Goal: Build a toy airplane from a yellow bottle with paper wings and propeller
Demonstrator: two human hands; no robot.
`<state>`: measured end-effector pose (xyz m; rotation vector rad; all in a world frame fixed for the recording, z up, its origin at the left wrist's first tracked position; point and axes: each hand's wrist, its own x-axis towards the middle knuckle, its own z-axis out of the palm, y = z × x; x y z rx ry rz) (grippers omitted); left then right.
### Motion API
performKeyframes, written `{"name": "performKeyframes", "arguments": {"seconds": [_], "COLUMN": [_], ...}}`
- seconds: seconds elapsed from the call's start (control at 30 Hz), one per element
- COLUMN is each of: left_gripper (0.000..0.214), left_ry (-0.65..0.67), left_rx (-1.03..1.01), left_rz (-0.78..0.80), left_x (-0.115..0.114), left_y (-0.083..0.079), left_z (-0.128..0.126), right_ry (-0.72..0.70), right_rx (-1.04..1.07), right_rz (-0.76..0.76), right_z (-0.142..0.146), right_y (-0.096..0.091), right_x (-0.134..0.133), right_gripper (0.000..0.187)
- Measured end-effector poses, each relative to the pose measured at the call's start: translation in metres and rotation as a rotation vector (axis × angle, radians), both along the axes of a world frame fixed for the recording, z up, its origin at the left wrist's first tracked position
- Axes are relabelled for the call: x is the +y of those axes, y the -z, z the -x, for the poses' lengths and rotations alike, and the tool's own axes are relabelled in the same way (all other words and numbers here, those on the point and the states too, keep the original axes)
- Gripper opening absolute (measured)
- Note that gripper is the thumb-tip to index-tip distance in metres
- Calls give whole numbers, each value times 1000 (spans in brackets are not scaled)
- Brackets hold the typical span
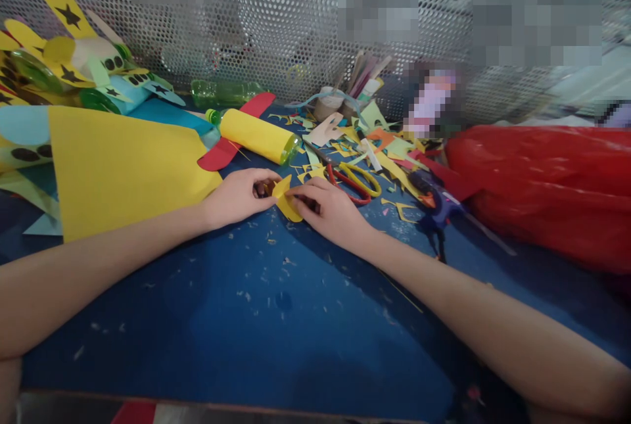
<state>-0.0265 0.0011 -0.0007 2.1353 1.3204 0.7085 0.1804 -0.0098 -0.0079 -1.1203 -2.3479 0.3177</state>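
Between my two hands is a small curved piece of yellow paper [290, 208], held just above the blue table. My left hand [241, 199] pinches its left side, thumb and fingers together. On the other side, my right hand [328, 207] grips the paper's right edge with the fingertips. Right behind them lies a plastic bottle wrapped in yellow paper [256, 133], with a red paper strip [219, 154] under it sticking out on both sides. Scissors with red and yellow handles [362, 177] rest beyond my right hand.
A large yellow sheet [123, 167] lies left, near finished-looking paper-and-bottle planes [106, 66]. Paper scraps [394, 148] and a blue glue gun [441, 207] are at right, beside a red plastic bag [542, 187]. A green bottle [224, 92] lies by the perforated metal wall [276, 16].
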Motion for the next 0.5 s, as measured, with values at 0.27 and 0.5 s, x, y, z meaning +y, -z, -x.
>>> {"name": "performKeyframes", "arguments": {"seconds": [0.27, 0.5], "left_gripper": [26, 21], "left_ry": [35, 82], "left_rx": [-11, 25], "left_rz": [-37, -64], "left_x": [0, -1], "left_y": [2, -1], "left_z": [0, 0], "right_ry": [93, 24], "right_rx": [81, 186], "right_rz": [88, 186], "right_z": [0, -5], "right_y": [1, 6], "right_x": [1, 10], "right_gripper": [21, 32]}}
